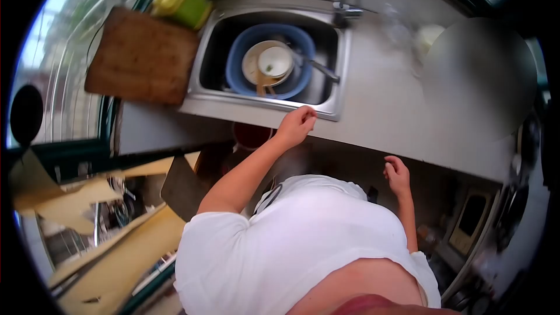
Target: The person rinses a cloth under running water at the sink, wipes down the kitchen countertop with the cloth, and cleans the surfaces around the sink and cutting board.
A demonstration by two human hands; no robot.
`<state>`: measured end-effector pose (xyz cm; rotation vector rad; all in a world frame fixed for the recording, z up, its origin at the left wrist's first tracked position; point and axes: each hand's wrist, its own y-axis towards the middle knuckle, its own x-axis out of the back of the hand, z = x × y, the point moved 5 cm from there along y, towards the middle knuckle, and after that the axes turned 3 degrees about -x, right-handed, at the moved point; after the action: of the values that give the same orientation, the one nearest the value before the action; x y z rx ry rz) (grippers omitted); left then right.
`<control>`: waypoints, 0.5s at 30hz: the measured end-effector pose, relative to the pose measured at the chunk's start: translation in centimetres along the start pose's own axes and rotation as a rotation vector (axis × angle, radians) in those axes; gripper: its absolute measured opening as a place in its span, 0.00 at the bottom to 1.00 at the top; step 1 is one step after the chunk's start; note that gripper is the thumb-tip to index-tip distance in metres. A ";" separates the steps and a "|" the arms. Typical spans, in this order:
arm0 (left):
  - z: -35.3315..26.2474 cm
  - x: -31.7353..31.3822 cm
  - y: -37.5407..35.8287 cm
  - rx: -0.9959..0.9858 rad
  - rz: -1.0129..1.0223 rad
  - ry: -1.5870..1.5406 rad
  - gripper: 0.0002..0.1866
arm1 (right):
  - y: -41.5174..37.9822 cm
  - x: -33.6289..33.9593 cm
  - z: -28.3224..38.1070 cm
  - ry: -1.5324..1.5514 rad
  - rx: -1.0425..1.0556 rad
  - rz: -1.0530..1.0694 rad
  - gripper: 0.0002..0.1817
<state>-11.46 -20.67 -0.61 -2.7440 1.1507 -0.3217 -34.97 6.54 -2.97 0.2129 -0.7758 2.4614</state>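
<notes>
My left hand [297, 125] is over the front edge of the counter, at the sink's near rim, with its fingers loosely bent and nothing visible in them. Lower and to the right, my right hand [398, 175] hangs in front of the counter, fingers relaxed and slightly apart. Ahead of my left hand, the steel sink [341, 90] holds a blue basin [235, 61]. Stacked bowls lie in that basin, a small white bowl [279, 58] uppermost with a green scrap inside. Wooden chopsticks [261, 86] and a utensil with a dark handle [324, 71] rest among them.
A wooden cutting board [143, 55] lies left of the sink, by a yellow-green jug [184, 3]. The faucet [345, 6] rises behind the basin. A blurred round shape [481, 76] covers the counter's right part. Under the counter, a red bucket [252, 135] shows.
</notes>
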 end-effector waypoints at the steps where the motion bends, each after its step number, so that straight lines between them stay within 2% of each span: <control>1: 0.4 1.7 0.4 -0.025 -0.071 -0.051 0.06 | 0.5 -1.1 1.0 -0.051 0.000 0.025 0.09; 4: 0.8 7.0 1.3 -0.009 -0.272 0.012 0.08 | 2.5 -4.0 3.7 -0.120 -0.001 0.098 0.10; 7: 3.9 13.1 3.6 -0.129 -0.538 0.242 0.13 | 3.6 -6.6 6.6 -0.159 0.005 0.145 0.10; 9: 3.0 18.3 4.9 -0.062 -0.658 0.502 0.16 | 4.1 -7.4 7.8 -0.162 -0.012 0.166 0.10; 11: 4.9 23.1 7.4 -0.013 -0.740 0.815 0.20 | 4.3 -7.8 8.3 -0.184 -0.016 0.175 0.10; 13: 7.7 26.5 9.8 0.382 -0.538 0.724 0.24 | 3.9 -7.7 8.7 -0.195 -0.018 0.157 0.10; 15: 11.0 28.1 11.3 0.558 -0.479 0.715 0.21 | 3.7 -7.5 9.1 -0.208 -0.013 0.132 0.10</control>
<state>2.75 -48.10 -9.81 -2.3746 0.3476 -1.5067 -30.80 -4.57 0.47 0.4312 -0.9192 2.5859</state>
